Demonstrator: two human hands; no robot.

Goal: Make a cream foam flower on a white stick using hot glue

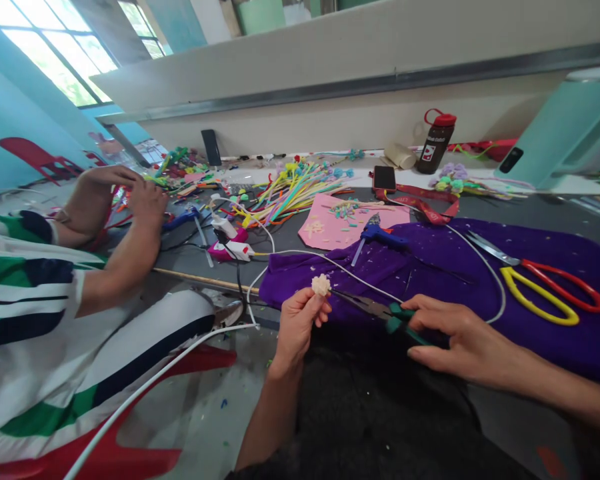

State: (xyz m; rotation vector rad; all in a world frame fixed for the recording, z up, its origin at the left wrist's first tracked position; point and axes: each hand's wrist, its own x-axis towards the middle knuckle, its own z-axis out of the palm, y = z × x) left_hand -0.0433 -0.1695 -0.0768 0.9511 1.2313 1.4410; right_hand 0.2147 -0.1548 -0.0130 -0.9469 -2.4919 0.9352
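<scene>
Between the fingertips of my left hand (300, 327) is a small cream-coloured flower (321, 285) with a bumpy, petalled surface. My right hand (455, 337) is closed round the green handles of long-nosed pliers (370, 305). Their narrow jaws point left, with the tips right beside the flower; whether they touch it I cannot tell. Beneath and beyond both hands spreads a purple cloth (535, 240) dotted with small pale scraps. A blue glue gun (380, 233) rests on the cloth's far edge, and big scissors (540, 273) with red and yellow handles lie to the right.
A co-worker's hands (140, 193) are busy at the left. Pink foam sheet (325, 230), colourful stems (290, 193) and a power strip (230, 247) lie ahead. White cables (340, 263) cross the cloth. A dark bottle (436, 143) and a teal jug (560, 133) stand at the back.
</scene>
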